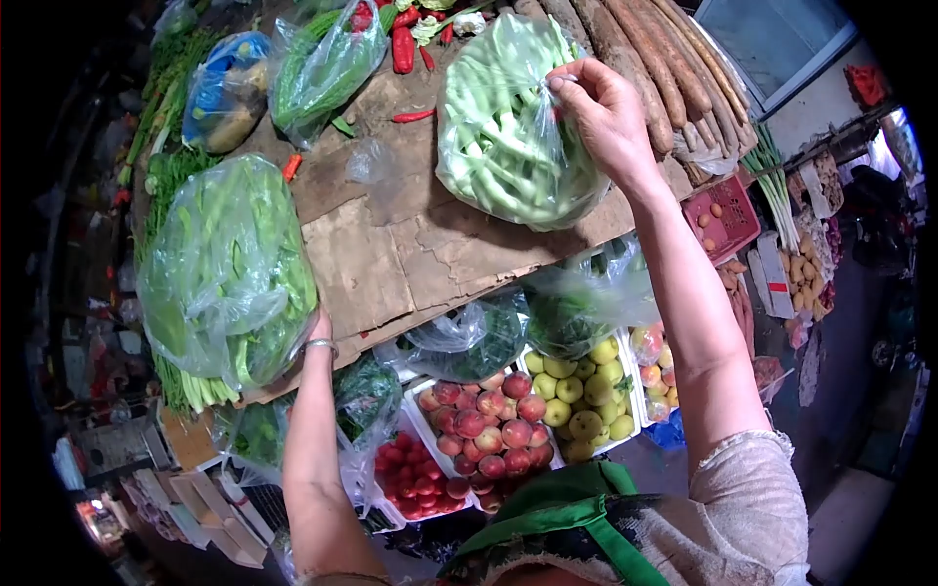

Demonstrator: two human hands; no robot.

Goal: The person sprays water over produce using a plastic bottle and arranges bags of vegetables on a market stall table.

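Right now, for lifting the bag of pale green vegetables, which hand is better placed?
Probably the right hand: it pinches the bag of pale green vegetables. The left hand is farther off, at the edge of the bag of leafy greens.

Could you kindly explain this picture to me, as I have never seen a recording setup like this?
Of course. There is no machine here: a person works with two bare hands, and one camera worn on the head looks forward and down at them.

The right hand pinches the gathered top of a clear plastic bag of pale green vegetables. The left hand is at the near edge of a bag of leafy greens; its fingers are mostly hidden, so its grip cannot be judged.

Both bags are on a surface covered with worn cardboard. Red chilies and long brown roots lie there too. Beyond the near edge, lower in the picture, are peaches and yellow-green fruit.
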